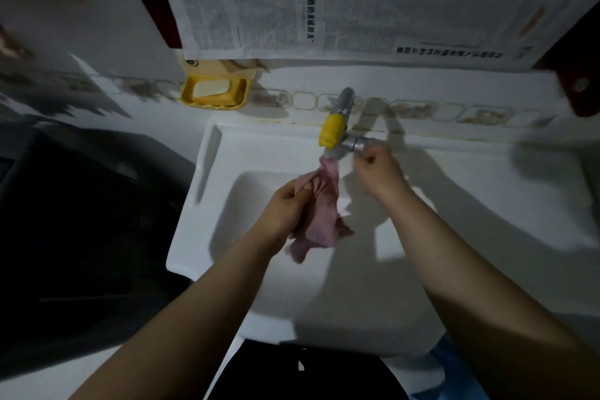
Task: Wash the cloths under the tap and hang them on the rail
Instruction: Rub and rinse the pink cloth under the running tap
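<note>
My left hand [285, 208] grips a crumpled pink cloth [319, 217] over the white sink [227, 153], with the cloth's top end right under the spout. The tap [337, 120] is grey metal with a yellow sleeve on its spout and juts out from the wall above the basin. My right hand [376, 169] has its fingers curled round the tap's metal handle [357, 143] at the right side. I cannot tell whether water is running. No rail is in view.
A yellow soap dish [214, 91] with a pale bar hangs on the wall left of the tap. Newspaper sheets [324, 0] cover the wall above. A dark object [81, 221] stands left of the sink. Red brackets [581, 88] sit at the right.
</note>
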Motion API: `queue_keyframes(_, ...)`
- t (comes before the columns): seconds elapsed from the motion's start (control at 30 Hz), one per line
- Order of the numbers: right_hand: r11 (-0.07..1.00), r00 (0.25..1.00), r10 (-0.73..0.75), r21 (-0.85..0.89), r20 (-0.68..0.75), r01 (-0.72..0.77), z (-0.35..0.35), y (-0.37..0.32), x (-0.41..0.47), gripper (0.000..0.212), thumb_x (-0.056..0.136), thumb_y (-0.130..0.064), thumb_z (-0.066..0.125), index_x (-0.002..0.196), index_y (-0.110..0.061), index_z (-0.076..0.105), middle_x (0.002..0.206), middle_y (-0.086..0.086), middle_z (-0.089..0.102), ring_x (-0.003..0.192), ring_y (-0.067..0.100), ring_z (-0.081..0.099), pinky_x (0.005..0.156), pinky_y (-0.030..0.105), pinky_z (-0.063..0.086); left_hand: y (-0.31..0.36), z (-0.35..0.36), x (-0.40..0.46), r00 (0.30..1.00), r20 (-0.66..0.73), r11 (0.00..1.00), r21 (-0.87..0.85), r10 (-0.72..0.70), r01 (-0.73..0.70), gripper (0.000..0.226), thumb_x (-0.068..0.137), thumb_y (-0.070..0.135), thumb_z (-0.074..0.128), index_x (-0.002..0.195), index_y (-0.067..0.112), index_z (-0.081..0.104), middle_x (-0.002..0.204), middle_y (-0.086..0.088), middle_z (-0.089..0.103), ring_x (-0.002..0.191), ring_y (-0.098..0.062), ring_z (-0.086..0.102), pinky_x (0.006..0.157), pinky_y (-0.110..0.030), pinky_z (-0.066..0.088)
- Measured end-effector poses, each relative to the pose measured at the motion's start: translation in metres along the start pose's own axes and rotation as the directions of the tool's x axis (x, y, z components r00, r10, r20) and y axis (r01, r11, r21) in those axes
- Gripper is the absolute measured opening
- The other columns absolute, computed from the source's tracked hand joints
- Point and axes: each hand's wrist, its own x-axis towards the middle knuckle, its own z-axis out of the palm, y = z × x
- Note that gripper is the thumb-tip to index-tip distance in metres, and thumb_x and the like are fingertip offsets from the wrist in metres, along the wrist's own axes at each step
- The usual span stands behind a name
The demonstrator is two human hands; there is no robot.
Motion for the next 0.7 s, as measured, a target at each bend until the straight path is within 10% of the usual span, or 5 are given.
queue_keyframes(0.13,0.964,0.956,0.262,-0.003,-0.133,-0.264,0.006,0.009,0.039,0.056,0.096,-0.043,0.041,0.13,0.001,0.042,0.127,0.021,0.055,0.111,0.039,0.055,0.091,0.045,0.049,0.007,0.0,0.003,0.985,0.032,0.94,-0.297,-0.168,0.17,0.03,0.101,0.032,0.041,0.112,0.017,0.065,0.106,-0.008,0.07,0.101,-0.024,0.065,0.086,-0.035,0.053)
queue_keyframes(0.3,0.93,0.974,0.137,-0.315,-0.182,-0.19,0.021,0.016,0.044,0.041,0.101,-0.027,0.036,0.119,0.004,0.055,0.122,0.024,0.059,0.114,0.037,0.055,0.087,0.037,0.043,0.018,0.003,0.008,0.963,0.156,0.788,-0.553,-0.221,0.27,0.042,0.101,0.038,0.036,0.123,0.012,0.06,0.126,-0.013,0.063,0.12,-0.029,0.056,0.105,-0.046,0.041)
queue_keyframes(0.47,0.811,0.993,-0.027,-0.583,-0.113,-0.045,0.009,0.023,0.052,0.027,0.094,-0.009,0.045,0.115,0.002,0.058,0.115,0.023,0.062,0.107,0.038,0.059,0.086,0.038,0.046,0.029,0.008,0.006,0.945,0.27,0.766,-0.564,-0.184,0.31,0.046,0.102,0.041,0.029,0.126,0.011,0.054,0.104,-0.009,0.068,0.098,-0.025,0.063,0.081,-0.036,0.052)
queue_keyframes(0.7,0.87,0.997,0.031,-0.489,-0.069,-0.061,-0.005,0.018,0.065,0.025,0.092,-0.009,0.048,0.104,0.005,0.065,0.104,0.024,0.067,0.098,0.038,0.063,0.085,0.041,0.052,0.035,0.004,0.011,0.931,0.317,0.739,-0.58,-0.184,0.343,0.046,0.103,0.04,0.027,0.122,0.009,0.055,0.11,-0.014,0.065,0.101,-0.029,0.062,0.091,-0.043,0.049)
